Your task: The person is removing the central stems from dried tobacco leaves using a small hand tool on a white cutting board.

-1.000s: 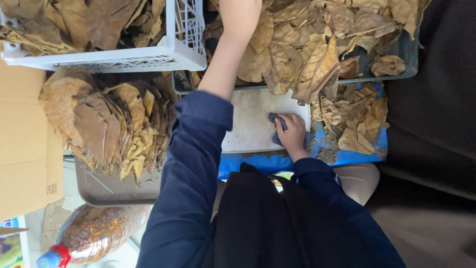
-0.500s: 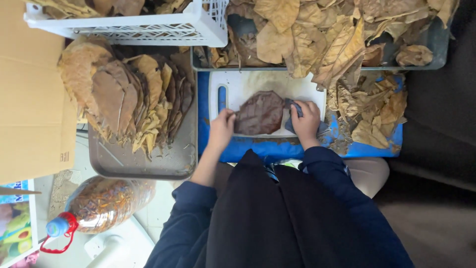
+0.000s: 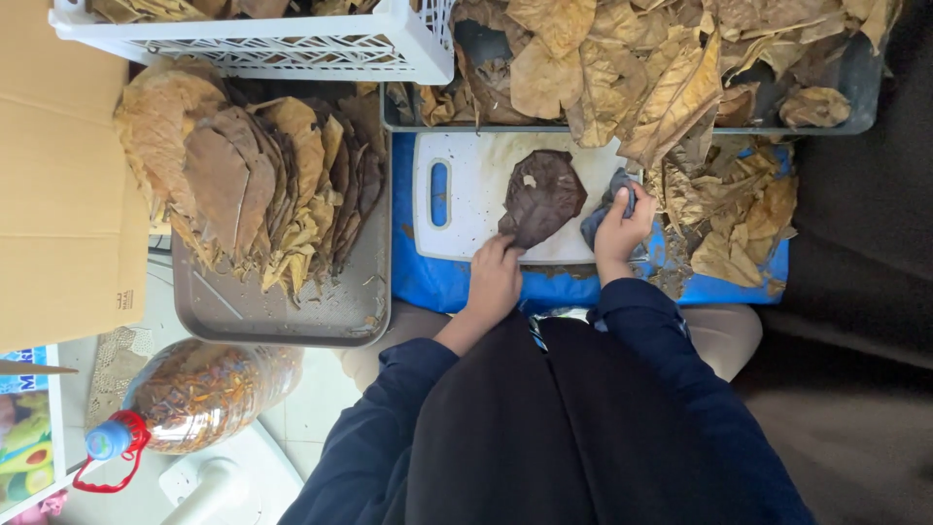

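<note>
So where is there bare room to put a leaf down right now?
Bare patches: the cutting board between its handle slot and the dark leaf, and the grey tray's near edge below the stacked leaves. Crowded: right of the right hand, where loose leaves cover the blue mat.

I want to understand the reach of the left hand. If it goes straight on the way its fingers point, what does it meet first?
The left hand already touches the dark brown leaf on the white cutting board, so it would probably slide further onto that leaf.

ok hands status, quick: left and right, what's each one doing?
Left hand: fingertips pressing the edge of the dark brown leaf on the white cutting board, not gripping.
Right hand: closed on a grey cloth.
</note>
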